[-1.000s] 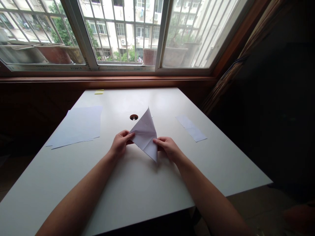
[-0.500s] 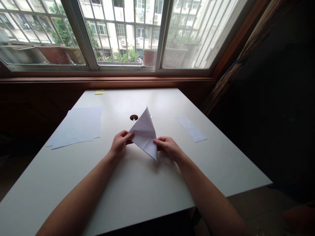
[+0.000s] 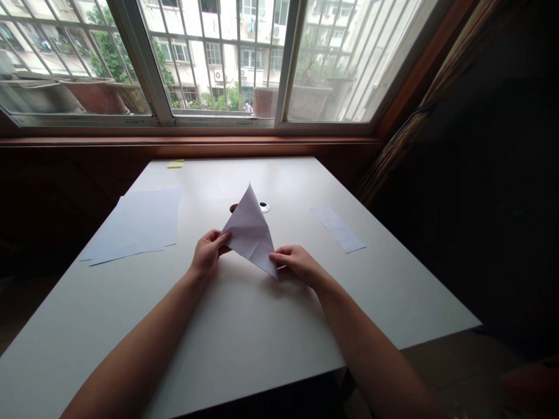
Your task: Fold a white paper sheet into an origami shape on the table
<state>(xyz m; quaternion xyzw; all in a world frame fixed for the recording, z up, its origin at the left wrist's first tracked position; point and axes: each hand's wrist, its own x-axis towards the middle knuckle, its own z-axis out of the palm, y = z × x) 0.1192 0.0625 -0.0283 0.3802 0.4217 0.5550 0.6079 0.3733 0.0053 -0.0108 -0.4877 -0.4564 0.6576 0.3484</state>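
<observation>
Above the middle of the white table, both hands hold one folded sheet of white paper (image 3: pixel 250 227), roughly triangular, with its point toward the window and a few creases across it. My left hand (image 3: pixel 208 251) pinches its left edge, thumb on top and fingers underneath. Near the lower right corner, my right hand (image 3: pixel 297 263) grips the paper between thumb and fingers. The paper partly covers a round hole (image 3: pixel 233 208) in the tabletop. Its underside is hidden from me.
On the left of the table (image 3: pixel 209 349) lie several loose white sheets (image 3: pixel 135 224). A creased paper strip (image 3: pixel 338 228) rests on the right. Yellow sticky notes (image 3: pixel 175 164) sit at the far left edge, and a ring-shaped hole cover (image 3: pixel 264 206) lies behind the folded paper. Beyond is a barred window.
The folded paper has shifted slightly left and turned, showing more of its face, its lower corner higher. My left hand moved a little left with it; the hole cover now shows more.
</observation>
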